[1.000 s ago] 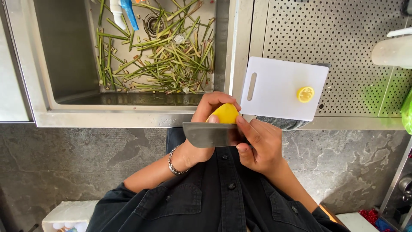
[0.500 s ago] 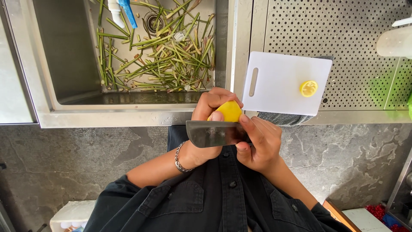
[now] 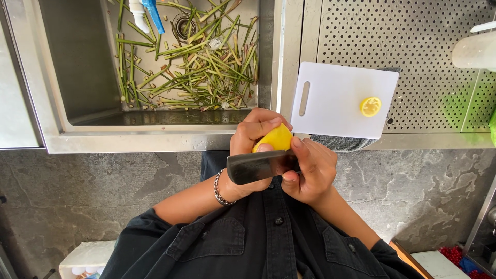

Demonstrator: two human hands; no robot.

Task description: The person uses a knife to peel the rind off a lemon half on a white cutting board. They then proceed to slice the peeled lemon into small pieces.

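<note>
Closest to us, over the dark button-up shirt [image 3: 268, 243], our left hand [image 3: 253, 150], with a silver chain bracelet [image 3: 221, 190] at the wrist, is curled shut around a bright yellow lemon piece [image 3: 274, 138], fingers wrapped over its top. At 3 o'clock from it, our right hand [image 3: 310, 170] is closed on the grip of a broad dark-bladed knife [image 3: 258, 166]; the blade lies level, its flat towards us, just under the fruit and touching it as far as we can tell. The thumb of that hand presses on the lemon's side.

As we judge it, the fruit is partly dealt with: a cut lemon end [image 3: 370, 106] already lies apart on the white rectangular plastic cutting board [image 3: 336, 93], at 1 o'clock from the hands, while the larger piece is in hand with its yellow skin mostly on.

The board rests on the perforated steel counter [image 3: 413, 46]. Further off, at 11 o'clock, the stainless steel sink [image 3: 72, 77] holds a scatter of trimmed green stems [image 3: 206, 67], and a blue-and-white spray bottle [image 3: 145, 11] lies at its far edge.
</note>
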